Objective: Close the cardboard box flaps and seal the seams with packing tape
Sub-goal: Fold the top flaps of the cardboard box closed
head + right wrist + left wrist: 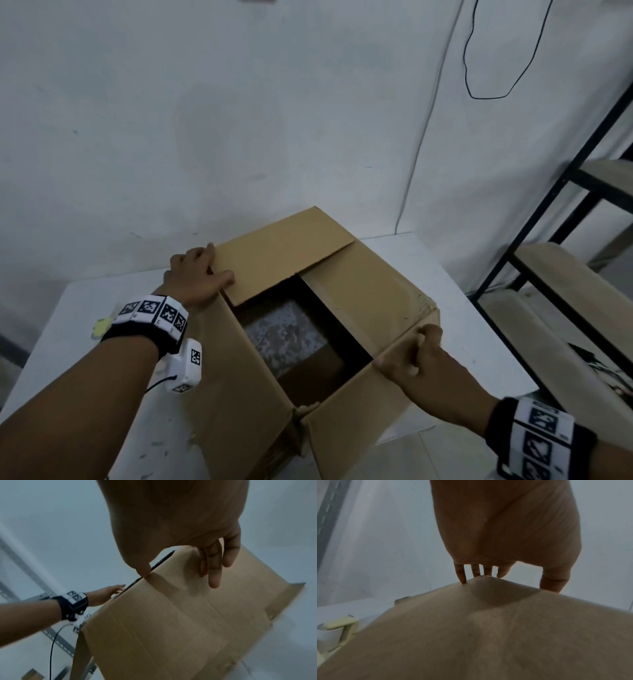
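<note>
While the left hand (197, 275) pinches one cardboard flap (284, 253) and the right hand (412, 353) clasps the opposite flap (356, 397), each likely needs folding flat toward the other grip.

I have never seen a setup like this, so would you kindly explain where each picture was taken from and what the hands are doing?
There is no machine: a person works bare-handed, wearing a camera on the head and one on each wrist. The head picture looks down at a cardboard box on a white table. The left hand holds the far flap, folded inward; the right hand pinches the near flap, not yet down. Each wrist picture looks along its own hand. Beside the box lies a white roll in a yellowish holder, probably tape.
</note>
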